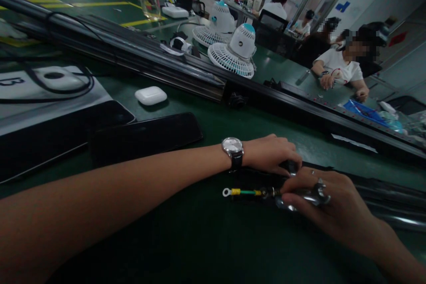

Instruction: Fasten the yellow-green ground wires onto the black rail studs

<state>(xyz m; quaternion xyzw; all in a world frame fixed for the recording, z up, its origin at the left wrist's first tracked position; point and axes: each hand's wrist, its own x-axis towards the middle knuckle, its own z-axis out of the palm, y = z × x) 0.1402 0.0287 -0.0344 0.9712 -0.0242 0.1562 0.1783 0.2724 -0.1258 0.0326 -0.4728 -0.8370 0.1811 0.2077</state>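
My left hand (271, 153), with a watch (232, 145) on its wrist, is closed, its fingers curled over a small dark part with a shiny end (292, 167); I cannot make out its kind. Just in front, my right hand (339, 204) is closed around a shiny metal wrench (317, 194), whose jaw-like end shows between the fingers. From under the right fingertips a short green wire (246, 192) points left. It has yellow sleeves and ends in a ring terminal (226, 192). The join between wire and fingers is partly hidden.
Dark metal rails (159, 64) cross the green table behind my hands. To the left lie a black phone-like slab (146, 135), a white earbud case (151, 96) and a cable (89, 86). Two white fans (238, 51) stand behind the rails. A co-worker (342, 66) sits across.
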